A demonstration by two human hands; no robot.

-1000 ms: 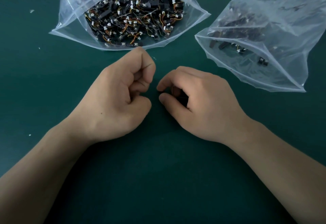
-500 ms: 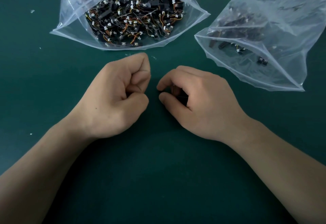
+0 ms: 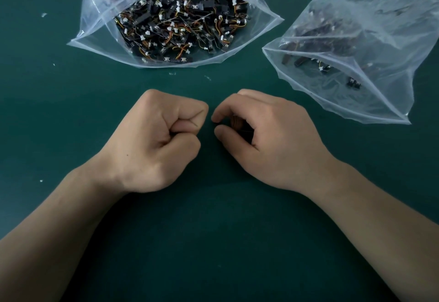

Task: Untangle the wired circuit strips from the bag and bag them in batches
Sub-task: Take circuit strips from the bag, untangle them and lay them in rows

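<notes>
Few strips (image 3: 321,67) are bagged, full bag (image 3: 96,26) barely dented; dark bits (image 3: 240,127) are gripped in the right hand (image 3: 275,135), left hand (image 3: 152,145) is fisted, contents can't be told.

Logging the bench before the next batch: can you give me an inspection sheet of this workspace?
Surface: dark green mat.
Job's things: open full bag of tangled strips; second bag, few strips inside.
Clutter: white flecks.
Hands: left hand fisted, contents hidden; right hand curled round dark pieces.
Cables: only the strips' wires.
Surroundings: nothing seen.
</notes>
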